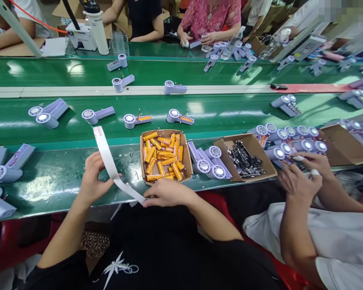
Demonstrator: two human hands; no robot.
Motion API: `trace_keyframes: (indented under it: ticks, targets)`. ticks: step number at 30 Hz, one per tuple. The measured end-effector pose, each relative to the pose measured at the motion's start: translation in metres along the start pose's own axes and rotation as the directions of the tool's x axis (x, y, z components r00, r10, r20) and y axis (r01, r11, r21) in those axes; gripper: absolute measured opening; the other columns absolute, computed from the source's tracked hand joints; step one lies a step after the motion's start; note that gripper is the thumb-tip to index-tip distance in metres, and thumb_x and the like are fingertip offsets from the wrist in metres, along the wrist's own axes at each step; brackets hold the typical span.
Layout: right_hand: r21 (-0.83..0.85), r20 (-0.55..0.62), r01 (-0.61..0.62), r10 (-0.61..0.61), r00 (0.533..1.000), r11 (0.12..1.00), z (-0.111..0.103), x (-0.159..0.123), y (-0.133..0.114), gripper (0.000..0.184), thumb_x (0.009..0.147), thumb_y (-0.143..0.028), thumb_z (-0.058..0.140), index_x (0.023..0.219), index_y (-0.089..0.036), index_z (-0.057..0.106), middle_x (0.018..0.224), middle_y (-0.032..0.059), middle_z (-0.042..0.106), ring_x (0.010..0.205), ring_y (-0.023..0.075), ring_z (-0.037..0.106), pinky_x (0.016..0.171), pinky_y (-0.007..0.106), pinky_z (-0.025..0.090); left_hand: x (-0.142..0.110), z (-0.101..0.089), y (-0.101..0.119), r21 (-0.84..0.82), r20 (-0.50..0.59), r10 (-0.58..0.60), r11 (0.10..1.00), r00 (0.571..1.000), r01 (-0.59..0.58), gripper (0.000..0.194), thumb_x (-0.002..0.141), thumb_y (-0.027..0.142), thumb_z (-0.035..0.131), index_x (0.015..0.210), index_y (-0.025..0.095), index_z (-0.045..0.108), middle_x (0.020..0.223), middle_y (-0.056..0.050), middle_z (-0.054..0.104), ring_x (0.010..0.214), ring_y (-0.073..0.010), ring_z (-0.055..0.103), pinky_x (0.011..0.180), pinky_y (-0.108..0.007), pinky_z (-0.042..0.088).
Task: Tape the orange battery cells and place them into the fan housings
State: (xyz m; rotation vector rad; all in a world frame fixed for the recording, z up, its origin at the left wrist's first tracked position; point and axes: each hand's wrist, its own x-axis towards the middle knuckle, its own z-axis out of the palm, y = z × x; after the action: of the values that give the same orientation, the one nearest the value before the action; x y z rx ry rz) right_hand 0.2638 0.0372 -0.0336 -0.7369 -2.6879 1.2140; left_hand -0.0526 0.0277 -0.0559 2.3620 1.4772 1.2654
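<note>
The white strip (109,163) slanted far-left to near-right, the right hand (167,192) pinching its near end, the left hand (92,177) midway, its grip unclear.

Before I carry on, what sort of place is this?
Probably a factory assembly line: lilac device bodies lie on what look like green conveyor belts, a cardboard box holds many orange cylinders, and people sit or stand along both sides.

2 glossy green lanes (230,121) are separated by a pale rail (218,88) and bordered by a near green bench (60,171). White light is reflected in patches. Red chairs (216,201) are positioned below; a slanted post (16,26) and cardboard boxes (59,9) are located beyond
</note>
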Motion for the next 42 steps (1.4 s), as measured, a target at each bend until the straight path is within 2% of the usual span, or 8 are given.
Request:
trace_keyframes:
  ticks: [5, 8, 14, 20, 26, 35, 39, 42]
  targets:
    - [-0.340, -0.364, -0.230, 0.098, 0.926, 0.912, -0.072, 0.030, 0.033, 0.031, 0.115, -0.026, 0.055, 0.127, -0.017, 0.082, 0.126, 0.0136, 0.083, 0.116, 0.0268, 0.075, 0.100, 0.039, 0.055, -0.027, 0.013, 0.003, -0.055, 0.081, -0.202, 0.977, 0.976, 0.207, 0.064, 0.095, 0.037, 0.080, 0.153, 0.032, 0.055, 0.150, -0.013, 0.062, 0.143, -0.0355, 0.058, 0.086, -0.043, 0.070]
    - [-0.549, -0.334, -0.327, 0.156, 0.929, 0.769, -0.097, 0.068, 0.054, 0.030, 0.111, -0.020, 0.057, 0.132, -0.012, 0.078, 0.136, 0.0184, 0.079, 0.125, 0.0318, 0.068, 0.106, 0.044, 0.053, -0.025, 0.019, 0.010, -0.062, 0.142, -0.186, 0.979, 0.972, 0.196, 0.065, 0.096, 0.036, 0.077, 0.155, 0.031, 0.052, 0.153, -0.014, 0.060, 0.148, -0.0368, 0.054, 0.090, -0.047, 0.070]
    - [-0.698, -0.243, -0.345, 0.245, 0.939, 0.627, -0.101, 0.104, 0.075, 0.032, 0.107, -0.011, 0.054, 0.130, -0.005, 0.075, 0.130, 0.0235, 0.076, 0.120, 0.0342, 0.068, 0.094, 0.042, 0.054, -0.016, 0.025, 0.016, 0.020, 0.163, -0.064, 0.998, 0.984, 0.062, 0.065, 0.096, 0.026, 0.071, 0.158, 0.029, 0.049, 0.148, -0.014, 0.065, 0.147, -0.0370, 0.056, 0.114, -0.060, 0.058]
    - [-0.572, -0.322, -0.358, 0.199, 0.926, 0.738, -0.109, 0.078, 0.068, 0.032, 0.106, -0.018, 0.057, 0.129, -0.011, 0.078, 0.129, 0.0202, 0.078, 0.116, 0.0305, 0.073, 0.096, 0.041, 0.057, -0.021, 0.008, 0.030, 0.160, 0.209, 0.059, 0.983, 0.976, -0.094, 0.059, 0.092, 0.019, 0.072, 0.150, 0.026, 0.060, 0.136, -0.014, 0.073, 0.142, -0.0392, 0.052, 0.119, -0.061, 0.049]
    - [-0.287, -0.682, 0.014, -0.215, 0.699, 0.958, -0.081, 0.014, 0.042, 0.025, 0.106, -0.031, 0.065, 0.125, -0.033, 0.082, 0.128, 0.0063, 0.085, 0.122, 0.0290, 0.077, 0.110, 0.056, 0.063, -0.027, -0.009, 0.040, 0.184, 0.301, 0.056, 0.976, 0.952, -0.116, 0.064, 0.088, 0.020, 0.077, 0.150, 0.027, 0.063, 0.132, -0.013, 0.075, 0.131, -0.0385, 0.054, 0.111, -0.057, 0.051]
    - [0.192, -0.772, 0.131, 0.067, 0.632, 0.973, -0.006, 0.004, 0.032, 0.037, 0.104, -0.042, 0.066, 0.138, -0.030, 0.077, 0.146, 0.0121, 0.078, 0.128, 0.0293, 0.079, 0.112, 0.051, 0.066, -0.020, -0.004, 0.043, 0.182, 0.353, 0.082, 0.971, 0.932, -0.155, 0.066, 0.090, 0.019, 0.076, 0.154, 0.031, 0.067, 0.132, -0.009, 0.078, 0.128, -0.0365, 0.058, 0.113, -0.055, 0.049]
    - [0.605, -0.540, 0.134, 0.282, 0.793, 0.785, -0.026, -0.002, 0.028, 0.066, 0.095, -0.056, 0.080, 0.150, -0.023, 0.068, 0.144, 0.0144, 0.078, 0.127, 0.0303, 0.079, 0.108, 0.047, 0.068, -0.013, -0.010, 0.044, 0.226, 0.374, 0.118, 0.950, 0.920, -0.214, 0.070, 0.092, 0.016, 0.074, 0.159, 0.035, 0.064, 0.133, -0.007, 0.079, 0.125, -0.0343, 0.060, 0.113, -0.052, 0.050]
    - [0.700, -0.323, 0.031, 0.278, 0.904, 0.713, -0.048, -0.005, 0.026, 0.048, 0.088, -0.053, 0.089, 0.121, -0.020, 0.079, 0.114, 0.0079, 0.087, 0.112, 0.0288, 0.084, 0.101, 0.044, 0.071, -0.003, -0.014, 0.045, 0.243, 0.389, 0.178, 0.927, 0.904, -0.287, 0.068, 0.097, 0.015, 0.071, 0.161, 0.036, 0.061, 0.135, -0.005, 0.079, 0.122, -0.0320, 0.062, 0.114, -0.051, 0.050]
